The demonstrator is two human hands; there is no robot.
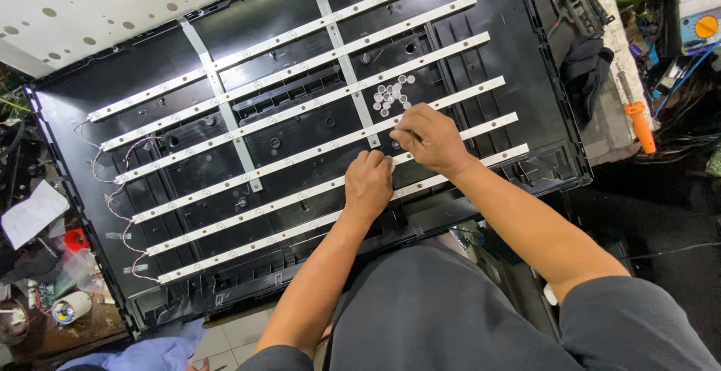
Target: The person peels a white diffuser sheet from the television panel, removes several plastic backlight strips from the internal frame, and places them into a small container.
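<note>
A black panel (481,25) lies flat below the camera, crossed by six white strips that run long and slightly slanted, lower at the left end and higher at the right. Both hands work on the strip (315,151) fourth from the top, near the middle of the panel, where that strip meets the lower end of a grey band (353,78) that crosses the strips.

Taking the grey band's lower end as the landmark: the left hand (368,185) sits just below it and a little to the left, knuckles up, fingers curled and pressed together with their tips down on the strip or right at its edge. Whether it pinches anything cannot be told, since the fingertips are hidden under the hand. The right hand (429,138) sits just to the right of the band's end, almost touching the left hand, its fingers bent in toward the thumb as if nipping something small at the strip. What lies between them is too small to make out.

The strip's long axis runs across both hands, from lower left to upper right, so each hand holds a spot along the same line, left hand lower, right hand higher. Both are about equally near.

Just above the right hand, beside the band, a cluster of small round lenses (390,95) lies loose on the panel, apart from both hands; the right hand is the nearer one.
</note>
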